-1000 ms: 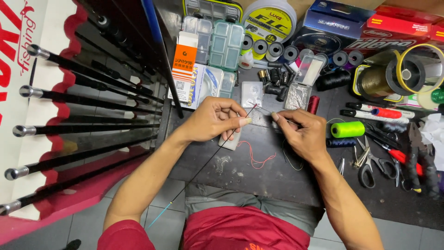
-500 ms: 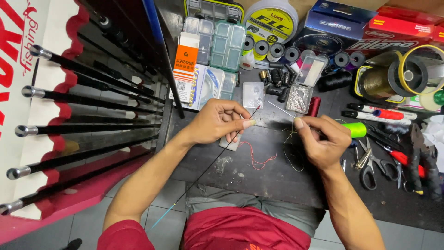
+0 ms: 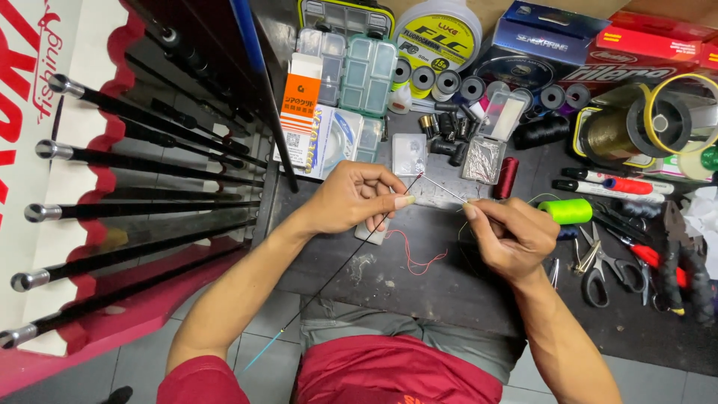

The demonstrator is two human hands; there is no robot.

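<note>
Here, your left hand (image 3: 351, 198) pinches the thin dark rod tip (image 3: 351, 254) between thumb and forefinger, the other fingers curled shut around it. The rod tip runs slantwise from your fingertips down past your left forearm toward the floor, ending in a pale blue section; its upper end points up and right across the dark surface (image 3: 449, 284). Your right hand (image 3: 512, 236) is closed in a narrow pinch on a fine pale line (image 3: 443, 191), which stretches taut from your right fingertips to the rod tip's upper end. The two hands sit near each other but apart, above the middle of the surface.

Beneath the gap between the hands lies a loose curl of red thread (image 3: 415, 258), and under the left hand a small white piece (image 3: 372, 233) rests on the surface. A spool of neon green thread (image 3: 566, 211) lies just right of the right hand, with a dark red spool (image 3: 506, 176) above it. Scissors (image 3: 598, 269) and pliers (image 3: 684, 262) lie farther right. Clear tackle boxes (image 3: 366, 75) and a row of small line spools (image 3: 449, 81) fill the far edge. Black fishing rods (image 3: 134, 161) stand racked at your left.
</note>
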